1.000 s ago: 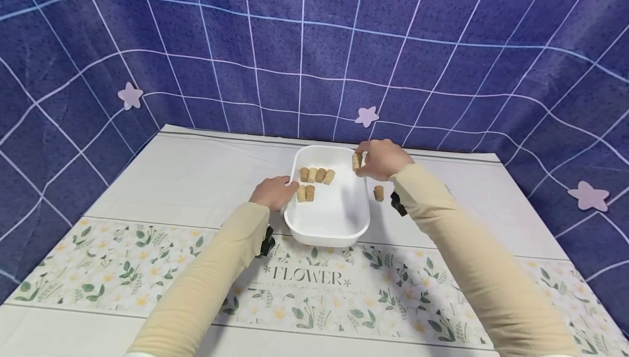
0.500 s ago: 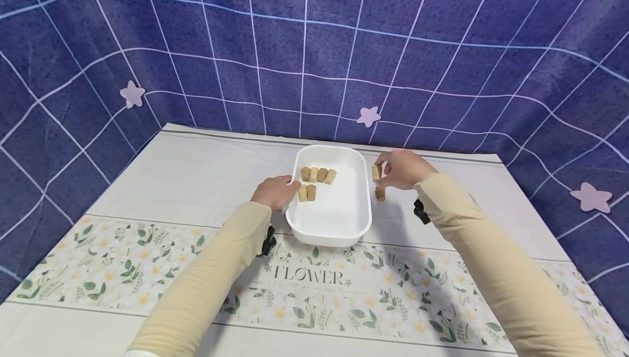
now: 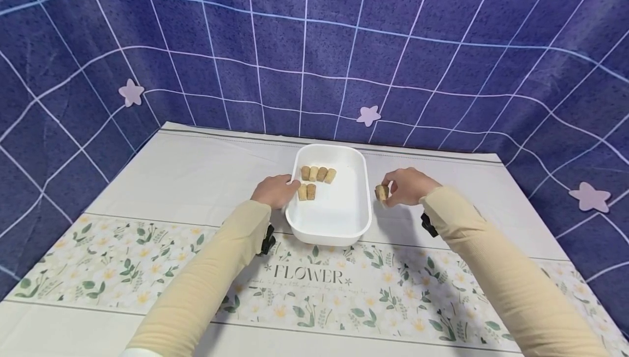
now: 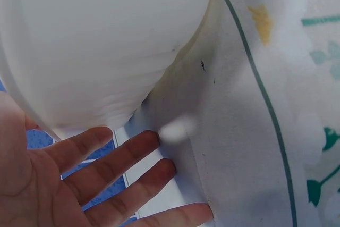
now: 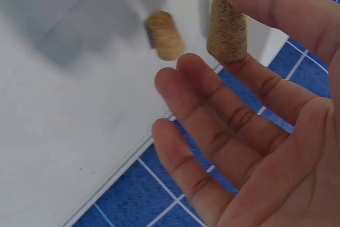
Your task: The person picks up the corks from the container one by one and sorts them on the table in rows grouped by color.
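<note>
- Right hand [image 3: 410,186]: thumb and index finger pinch a tapered cork [image 5: 228,30] between their tips; the other three fingers stand apart from it, lightly bent.
- The held cork is to the right of the white tray [image 3: 339,215], outside its rim.
- Loose cork [image 5: 166,35]: on the white surface [image 3: 221,160], near the held one; in the head view the two overlap, and whether it stands or lies is hard to tell.
- Left hand [image 3: 275,190]: at the tray's left side, thumb over the rim and index finger against the outer wall, so the rim is held between them; the remaining fingers spread wide beneath.
- Inside the tray, toward its far left: a row of four corks [image 3: 318,174], side by side, the rightmost tilted.
- Nearer the person, against the left wall: a pair of corks [image 3: 307,192], side by side, just beside the left thumb.
- Below the tray, a floral band [image 3: 147,269] with the word FLOWER crosses the surface.
- Behind: a purple-blue cloth [image 3: 221,35] with pale grid lines and stars.
</note>
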Demonstrator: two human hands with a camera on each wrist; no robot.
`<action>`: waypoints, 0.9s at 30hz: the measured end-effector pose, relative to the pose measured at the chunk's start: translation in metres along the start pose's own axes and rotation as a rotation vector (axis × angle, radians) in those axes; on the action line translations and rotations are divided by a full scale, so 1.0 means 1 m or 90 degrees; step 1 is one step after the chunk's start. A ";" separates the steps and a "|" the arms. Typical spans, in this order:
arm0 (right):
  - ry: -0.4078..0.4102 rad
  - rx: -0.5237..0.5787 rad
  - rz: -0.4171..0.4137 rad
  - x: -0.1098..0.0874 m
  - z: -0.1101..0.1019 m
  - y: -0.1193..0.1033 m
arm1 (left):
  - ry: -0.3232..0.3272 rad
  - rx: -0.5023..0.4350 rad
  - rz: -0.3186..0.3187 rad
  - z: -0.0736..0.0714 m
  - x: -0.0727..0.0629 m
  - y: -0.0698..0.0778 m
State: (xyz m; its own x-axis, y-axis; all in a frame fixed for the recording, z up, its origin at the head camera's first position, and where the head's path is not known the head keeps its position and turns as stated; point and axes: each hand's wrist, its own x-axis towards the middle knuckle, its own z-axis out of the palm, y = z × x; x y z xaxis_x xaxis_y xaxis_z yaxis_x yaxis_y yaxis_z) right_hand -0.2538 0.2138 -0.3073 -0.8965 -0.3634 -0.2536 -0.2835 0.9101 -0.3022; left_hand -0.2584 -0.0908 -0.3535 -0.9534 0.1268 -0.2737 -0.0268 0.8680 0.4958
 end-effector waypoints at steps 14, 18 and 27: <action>-0.010 0.020 -0.039 -0.005 0.028 0.019 | 0.014 -0.008 0.006 0.000 -0.003 0.001; -0.016 0.029 -0.055 -0.007 0.034 0.023 | 0.013 -0.010 0.003 0.001 -0.002 0.001; -0.009 0.019 -0.079 -0.009 0.042 0.020 | 0.011 -0.003 -0.004 0.001 -0.002 0.001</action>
State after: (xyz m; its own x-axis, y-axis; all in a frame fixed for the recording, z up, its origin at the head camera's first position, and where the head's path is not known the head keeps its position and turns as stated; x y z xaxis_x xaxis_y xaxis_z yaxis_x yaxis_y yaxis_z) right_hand -0.2368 0.2268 -0.3494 -0.8501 -0.4759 -0.2256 -0.3813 0.8515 -0.3599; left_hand -0.2566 -0.0896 -0.3534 -0.9583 0.1123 -0.2627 -0.0347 0.8669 0.4972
